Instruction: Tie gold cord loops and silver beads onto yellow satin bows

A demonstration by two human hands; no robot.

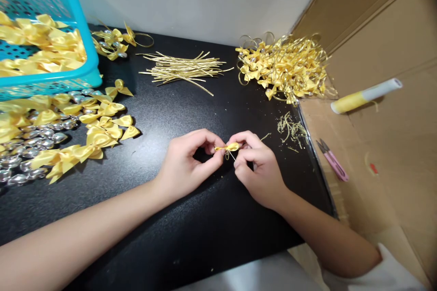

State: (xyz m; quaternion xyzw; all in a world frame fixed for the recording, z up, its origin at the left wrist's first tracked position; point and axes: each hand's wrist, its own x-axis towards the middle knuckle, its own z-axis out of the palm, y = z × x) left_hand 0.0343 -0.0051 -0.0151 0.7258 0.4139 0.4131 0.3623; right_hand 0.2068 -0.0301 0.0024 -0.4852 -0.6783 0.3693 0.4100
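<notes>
Between my two hands, just above the black table (205, 236), is a small yellow ribbon bow (232, 147). My left hand (191, 159) pinches its left end between thumb and fingers. On the other side, my right hand (257, 166) has its fingers closed on a thin gold tie (232, 156) that comes off the bow, with the forefinger against the bow's right loop. A piece of the tie pokes out past the right knuckles. How the tie runs behind the bow is hidden by my fingers.
Gold ties (184, 70) lie bundled at the back. Tied bows (287, 66) are heaped at the back right, above wire scraps (292, 129). Pink snips (332, 161) and a yellow-white roll (365, 95) lie on cardboard. Left are a turquoise basket (92, 68), loose bows (102, 132) and silver beads (44, 143).
</notes>
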